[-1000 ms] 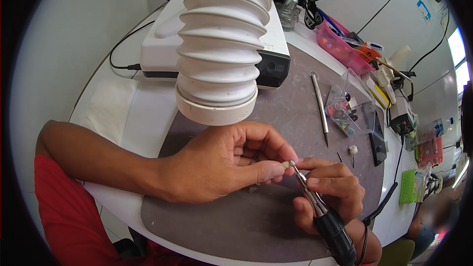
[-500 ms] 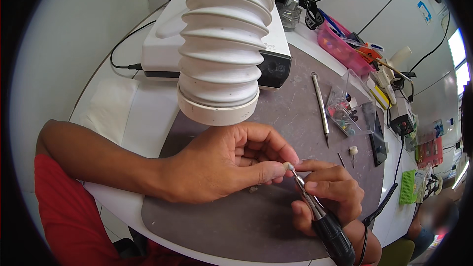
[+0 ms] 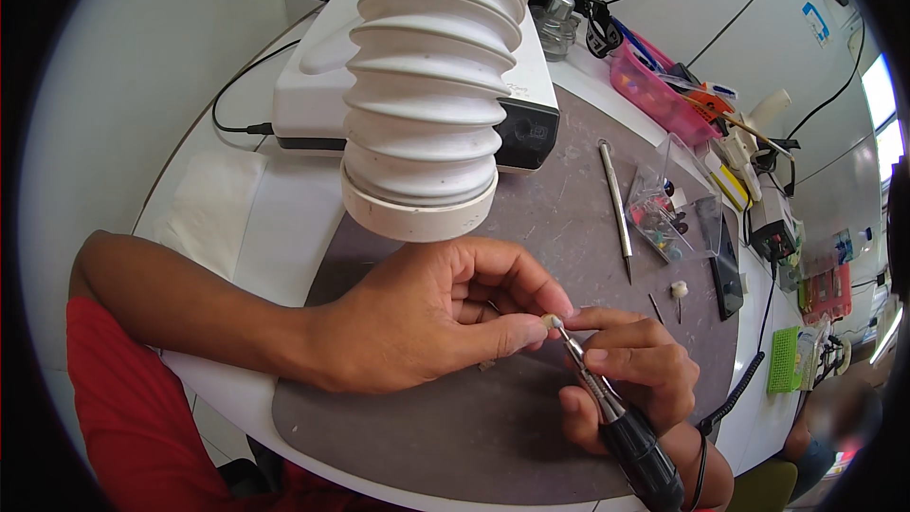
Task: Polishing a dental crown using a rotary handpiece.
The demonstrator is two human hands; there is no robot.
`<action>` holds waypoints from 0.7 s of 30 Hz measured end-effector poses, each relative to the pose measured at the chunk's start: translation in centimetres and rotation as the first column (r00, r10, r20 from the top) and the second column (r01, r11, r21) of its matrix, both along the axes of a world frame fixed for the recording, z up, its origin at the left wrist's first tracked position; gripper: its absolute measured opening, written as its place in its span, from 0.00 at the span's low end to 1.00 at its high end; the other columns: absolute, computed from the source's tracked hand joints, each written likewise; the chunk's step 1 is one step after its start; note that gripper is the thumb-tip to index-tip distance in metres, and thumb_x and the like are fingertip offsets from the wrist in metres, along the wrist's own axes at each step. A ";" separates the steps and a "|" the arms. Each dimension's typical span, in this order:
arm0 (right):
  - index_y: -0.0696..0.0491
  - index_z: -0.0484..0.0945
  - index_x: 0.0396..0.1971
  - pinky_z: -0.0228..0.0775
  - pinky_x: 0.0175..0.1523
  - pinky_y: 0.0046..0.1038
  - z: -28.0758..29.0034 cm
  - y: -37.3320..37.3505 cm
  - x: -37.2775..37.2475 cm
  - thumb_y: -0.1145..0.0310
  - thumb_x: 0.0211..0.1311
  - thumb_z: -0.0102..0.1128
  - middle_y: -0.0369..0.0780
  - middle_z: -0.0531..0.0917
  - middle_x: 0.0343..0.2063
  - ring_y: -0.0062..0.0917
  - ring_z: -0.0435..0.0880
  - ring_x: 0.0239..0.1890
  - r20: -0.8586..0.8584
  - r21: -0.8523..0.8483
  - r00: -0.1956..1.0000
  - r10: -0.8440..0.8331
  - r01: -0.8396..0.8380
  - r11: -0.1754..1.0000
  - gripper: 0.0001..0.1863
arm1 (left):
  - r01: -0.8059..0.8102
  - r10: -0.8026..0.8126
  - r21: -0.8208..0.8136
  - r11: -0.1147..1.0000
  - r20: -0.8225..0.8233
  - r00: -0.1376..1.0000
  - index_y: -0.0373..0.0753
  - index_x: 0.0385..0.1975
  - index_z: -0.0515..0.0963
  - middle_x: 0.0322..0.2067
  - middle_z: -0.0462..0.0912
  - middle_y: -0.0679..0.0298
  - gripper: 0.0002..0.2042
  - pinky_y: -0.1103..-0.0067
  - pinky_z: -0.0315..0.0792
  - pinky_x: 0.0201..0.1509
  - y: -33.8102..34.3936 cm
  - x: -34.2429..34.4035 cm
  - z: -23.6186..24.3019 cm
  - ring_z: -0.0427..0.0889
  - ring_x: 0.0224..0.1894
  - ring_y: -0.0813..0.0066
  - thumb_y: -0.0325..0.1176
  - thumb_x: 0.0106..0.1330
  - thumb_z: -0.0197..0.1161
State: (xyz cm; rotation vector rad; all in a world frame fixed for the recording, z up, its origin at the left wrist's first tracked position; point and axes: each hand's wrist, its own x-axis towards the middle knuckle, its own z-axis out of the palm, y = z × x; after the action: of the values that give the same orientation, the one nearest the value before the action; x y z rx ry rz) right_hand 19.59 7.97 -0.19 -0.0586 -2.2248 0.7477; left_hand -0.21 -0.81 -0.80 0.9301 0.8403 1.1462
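Pinched between the thumb and fingers of my left hand (image 3: 417,327) is a small cream-coloured piece (image 3: 548,320) that looks like a dental crown, mostly covered by the fingertips. My right hand (image 3: 649,360) grips a rotary handpiece (image 3: 607,400) with a metal nose and black body. Its tip, with a small pale bit, meets the crown's right side; the exact contact is too small to tell. Fingertips of both hands are close together there. Just above my left hand hangs the mouth of a white corrugated suction hose (image 3: 422,209).
A white machine (image 3: 313,85) stands behind the hose. Across the grey mat (image 3: 398,446) at right lie a metal pointed tool (image 3: 616,209), a clear box of small bits (image 3: 668,218), a white-headed polishing bit (image 3: 679,291) and a dark phone (image 3: 727,270). A pink basket (image 3: 654,90) sits farther back.
The crown has turned slightly in my left fingertips, and the handpiece tip has shifted a little with it. Both hands otherwise keep nearly the same place.
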 end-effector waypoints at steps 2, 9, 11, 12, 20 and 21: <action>0.60 0.73 0.30 0.79 0.30 0.28 -0.2 0.1 0.0 0.74 0.43 0.72 0.45 0.80 0.22 0.40 0.86 0.31 -0.021 0.010 1.000 -0.015 0.015 1.000 0.16 | -0.004 0.004 -0.001 1.000 0.003 1.000 0.32 0.44 0.73 0.41 0.78 0.61 0.10 0.83 0.73 0.52 0.0 0.1 0.1 0.78 0.44 0.81 0.22 0.63 0.58; 0.60 0.73 0.30 0.79 0.32 0.28 -0.3 0.1 0.1 0.74 0.43 0.71 0.45 0.80 0.22 0.40 0.86 0.32 -0.026 0.003 0.999 -0.038 0.038 0.999 0.16 | -0.008 0.008 -0.013 1.000 0.026 1.000 0.32 0.43 0.73 0.40 0.78 0.61 0.09 0.84 0.74 0.50 0.0 0.0 0.1 0.78 0.43 0.82 0.22 0.64 0.58; 0.60 0.73 0.30 0.79 0.32 0.28 -0.1 -0.1 0.1 0.74 0.43 0.71 0.45 0.80 0.23 0.40 0.86 0.33 -0.008 0.009 1.000 -0.023 0.023 1.000 0.16 | -0.007 0.007 -0.006 1.000 0.033 0.999 0.32 0.43 0.73 0.40 0.78 0.61 0.09 0.84 0.74 0.49 0.0 0.1 0.1 0.78 0.43 0.82 0.22 0.64 0.58; 0.59 0.72 0.31 0.79 0.31 0.28 0.0 -0.1 0.1 0.74 0.43 0.71 0.45 0.80 0.23 0.40 0.86 0.33 0.010 0.015 1.000 -0.011 0.011 1.000 0.16 | -0.004 0.004 0.001 1.000 0.039 0.999 0.32 0.43 0.73 0.40 0.79 0.61 0.09 0.84 0.74 0.49 0.0 0.1 0.1 0.78 0.43 0.82 0.22 0.64 0.57; 0.59 0.72 0.32 0.79 0.32 0.28 -0.2 0.1 0.2 0.74 0.43 0.72 0.45 0.80 0.23 0.40 0.86 0.33 0.003 0.037 0.999 -0.037 0.036 0.999 0.18 | 0.014 -0.013 -0.005 1.000 0.040 0.999 0.33 0.43 0.72 0.40 0.79 0.59 0.09 0.84 0.74 0.49 0.1 -0.1 0.1 0.79 0.42 0.81 0.22 0.64 0.57; 0.59 0.72 0.32 0.79 0.32 0.28 -0.1 0.1 0.2 0.74 0.43 0.72 0.45 0.80 0.23 0.40 0.86 0.33 0.009 0.034 0.999 -0.035 0.034 0.999 0.18 | 0.020 -0.020 -0.009 1.000 0.036 0.999 0.33 0.43 0.72 0.40 0.79 0.59 0.09 0.84 0.74 0.49 0.1 -0.2 0.2 0.79 0.42 0.81 0.22 0.64 0.57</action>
State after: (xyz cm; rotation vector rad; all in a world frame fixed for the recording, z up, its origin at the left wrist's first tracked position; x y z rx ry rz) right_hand 19.84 8.07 -0.33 -0.0839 -2.2397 0.6918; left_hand -0.37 -0.73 -0.61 0.9064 0.8052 1.1379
